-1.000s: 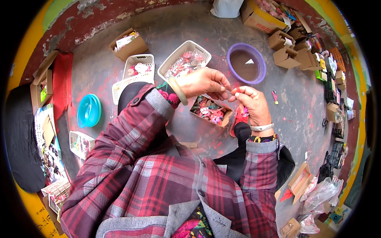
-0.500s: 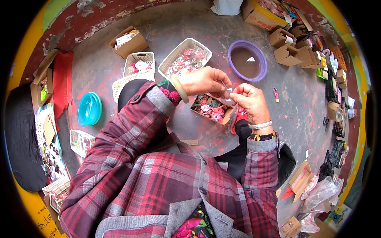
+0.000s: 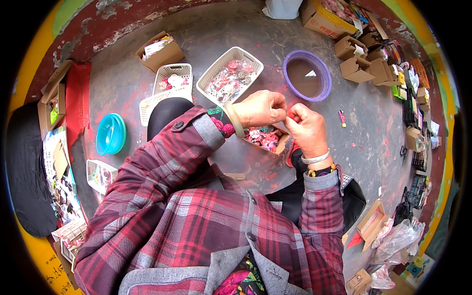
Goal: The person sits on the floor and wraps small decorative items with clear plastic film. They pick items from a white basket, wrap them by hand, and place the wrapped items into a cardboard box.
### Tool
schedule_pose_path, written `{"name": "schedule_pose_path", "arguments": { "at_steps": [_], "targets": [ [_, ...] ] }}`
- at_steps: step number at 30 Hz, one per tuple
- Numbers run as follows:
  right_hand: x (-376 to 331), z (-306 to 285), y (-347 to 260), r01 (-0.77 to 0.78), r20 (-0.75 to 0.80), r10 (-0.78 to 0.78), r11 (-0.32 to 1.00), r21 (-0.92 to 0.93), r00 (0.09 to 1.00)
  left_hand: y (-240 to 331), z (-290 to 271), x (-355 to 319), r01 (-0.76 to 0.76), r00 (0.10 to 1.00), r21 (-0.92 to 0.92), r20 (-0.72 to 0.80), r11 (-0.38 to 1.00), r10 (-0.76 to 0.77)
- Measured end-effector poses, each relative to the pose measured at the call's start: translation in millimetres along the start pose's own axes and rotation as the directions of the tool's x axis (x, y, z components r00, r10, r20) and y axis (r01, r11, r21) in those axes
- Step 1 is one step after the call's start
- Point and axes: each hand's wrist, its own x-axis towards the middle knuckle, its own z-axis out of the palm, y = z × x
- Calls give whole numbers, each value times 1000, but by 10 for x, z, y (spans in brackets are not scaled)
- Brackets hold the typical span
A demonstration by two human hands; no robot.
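Note:
My left hand [image 3: 260, 108], with a pale bangle at its wrist, is closed, the fingers curled in. Close against it is my right hand [image 3: 309, 129], wearing a silver bracelet, its thumb and fingers pinched together. Whatever lies between the fingertips is too small or hidden to make out. Below both hands, a small cardboard box [image 3: 281, 143] holds pink, red and white flower-like pieces [image 3: 265, 137]; my left hand covers part of it. Just beyond the left hand stands a white basket [image 3: 209, 69] with small clear packets of red and pink pieces.
A purple basin [image 3: 327, 81] of dark water stands ahead on the right, with pink-handled scissors [image 3: 342, 118] nearer. Smaller white baskets [image 3: 184, 92] and a cardboard box [image 3: 164, 59] are ahead left. Turquoise bowls [image 3: 110, 133] sit at left. Cartons [image 3: 356, 69] and plastic bags [image 3: 398, 241] line the right.
Both hands have drawn closer together, the left moving right and slightly down. The small pale or clear piece seen at the fingertips earlier is no longer visible.

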Motion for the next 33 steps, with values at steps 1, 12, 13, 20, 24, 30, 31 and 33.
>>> {"name": "schedule_pose_path", "arguments": {
  "at_steps": [1,12,13,20,24,30,31,33],
  "targets": [
    [-1,4,1,22,-1,-22,1000,-15,1000,28,-2,-5,33,999,11,-2,999,-33],
    [84,-239,136,-414,241,366,531,740,899,-41,-57,31,170,973,-76,-143,982,-180],
    [84,-280,128,-397,250,352,448,801,902,-120,-56,63,169,971,-124,-151,978,-187],
    [93,-325,154,-301,220,261,329,895,940,-182,-81,106,192,970,-230,-105,954,-221],
    [68,-379,150,-321,222,294,347,881,930,-149,-88,91,180,973,-194,-107,964,-203],
    [50,-319,12,-115,-86,250,690,715,964,-173,-49,99,141,978,-109,-138,984,-155],
    [44,-296,-8,-90,-121,225,741,665,967,-169,-42,99,138,978,-92,-143,986,-150],
    [22,-242,-43,-42,-182,170,830,556,968,-139,-35,92,134,978,-60,-153,989,-141]
  ]
}}
